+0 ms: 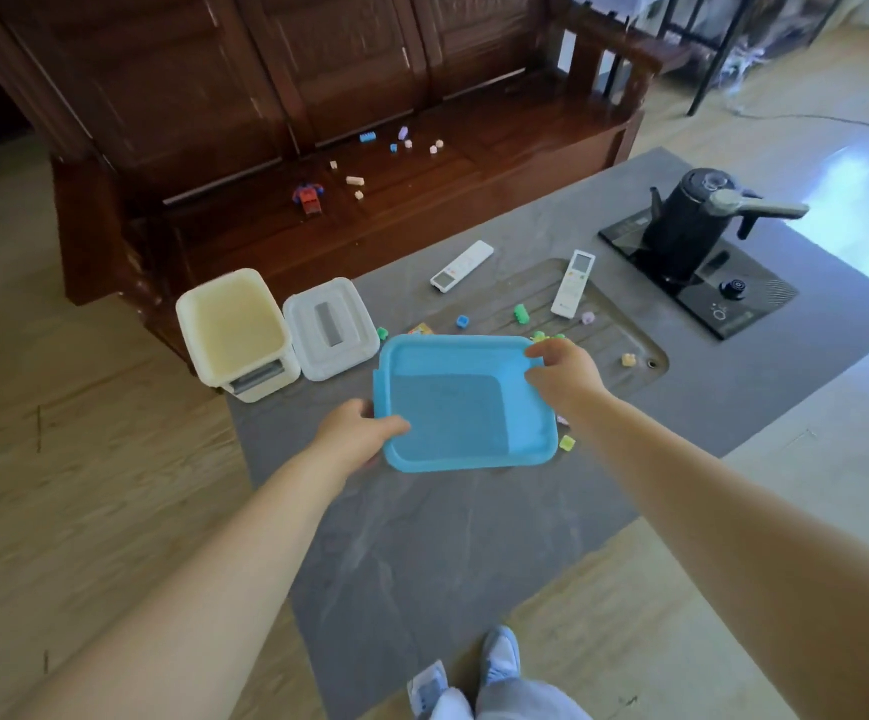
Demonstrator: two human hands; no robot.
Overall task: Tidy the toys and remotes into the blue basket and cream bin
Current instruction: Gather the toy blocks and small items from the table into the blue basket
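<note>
Both your left hand [357, 428] and right hand [565, 376] grip the blue basket [453, 407] rim; setting it down blind risks trapping the yellow block [568, 443] near its right corner.

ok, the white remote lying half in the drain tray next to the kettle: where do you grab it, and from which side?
Take the white remote across its narrow width near the middle, coming straight down from above. It lies flat, screen end away from the person, and its long thin body leaves both long edges free. The kettle stands to its right, so a side approach from there looks cramped. Both hands are on the blue basket now.
</note>
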